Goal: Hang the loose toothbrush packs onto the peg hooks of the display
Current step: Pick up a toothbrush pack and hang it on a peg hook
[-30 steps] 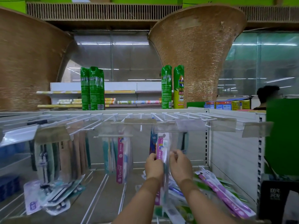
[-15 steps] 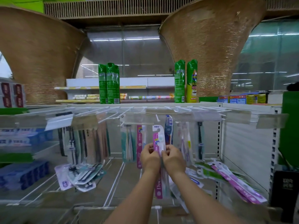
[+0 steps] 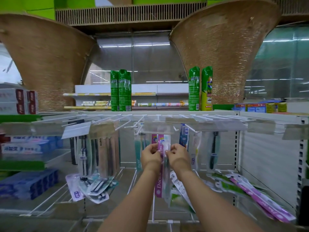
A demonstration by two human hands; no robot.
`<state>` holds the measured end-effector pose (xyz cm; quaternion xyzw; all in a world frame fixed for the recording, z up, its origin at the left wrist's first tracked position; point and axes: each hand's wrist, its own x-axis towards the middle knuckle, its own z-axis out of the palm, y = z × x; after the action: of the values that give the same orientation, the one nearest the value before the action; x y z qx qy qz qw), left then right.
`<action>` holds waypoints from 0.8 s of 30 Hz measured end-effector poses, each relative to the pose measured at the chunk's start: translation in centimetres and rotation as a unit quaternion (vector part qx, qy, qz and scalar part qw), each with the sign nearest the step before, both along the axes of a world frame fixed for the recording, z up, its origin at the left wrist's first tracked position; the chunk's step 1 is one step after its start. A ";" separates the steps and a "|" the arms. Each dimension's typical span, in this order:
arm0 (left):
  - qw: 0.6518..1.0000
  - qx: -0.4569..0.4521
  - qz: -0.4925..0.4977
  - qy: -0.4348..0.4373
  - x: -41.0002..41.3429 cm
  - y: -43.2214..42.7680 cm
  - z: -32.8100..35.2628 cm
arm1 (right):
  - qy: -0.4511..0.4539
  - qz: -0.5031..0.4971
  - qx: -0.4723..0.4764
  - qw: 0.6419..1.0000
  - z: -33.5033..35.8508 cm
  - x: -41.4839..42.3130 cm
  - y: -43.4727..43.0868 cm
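A pink and clear toothbrush pack (image 3: 163, 144) is held upright in front of the display, its top just under a clear label strip and the white peg hooks (image 3: 133, 127). My left hand (image 3: 150, 155) pinches its left edge and my right hand (image 3: 178, 155) pinches its right edge, both near the upper part. The pack's lower end hangs down between my wrists. Loose packs lie on the wire shelf: a pile at the left (image 3: 93, 186) and pink and green ones at the right (image 3: 260, 198).
Other packs hang on hooks to the left (image 3: 102, 153) and right (image 3: 214, 151). Green spray cans (image 3: 121, 91) stand on the top shelf. Toothpaste boxes (image 3: 28, 183) fill the shelves at the left. A white pegboard wall (image 3: 267, 158) closes the right side.
Both hands have raised the pack toward the hooks, and its top now sits just under the label strip. The camera has tilted up and shifted left.
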<state>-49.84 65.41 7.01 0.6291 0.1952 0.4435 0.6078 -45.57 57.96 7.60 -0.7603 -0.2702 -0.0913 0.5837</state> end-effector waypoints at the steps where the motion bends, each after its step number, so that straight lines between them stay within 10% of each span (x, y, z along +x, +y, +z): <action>1: 1.000 0.003 -0.002 0.005 0.0 0.2 -0.1 | -0.006 -0.003 -0.005 1.000 0.0 0.0 0.1; 24: 0.989 0.049 0.109 0.088 2.0 2.9 -0.5 | 0.059 0.057 -0.107 0.991 -2.0 1.0 2.2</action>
<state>-47.81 68.31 6.52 0.6700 0.2934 0.4586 0.5047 -44.59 60.18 5.58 -0.8061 -0.2861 0.0166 0.5178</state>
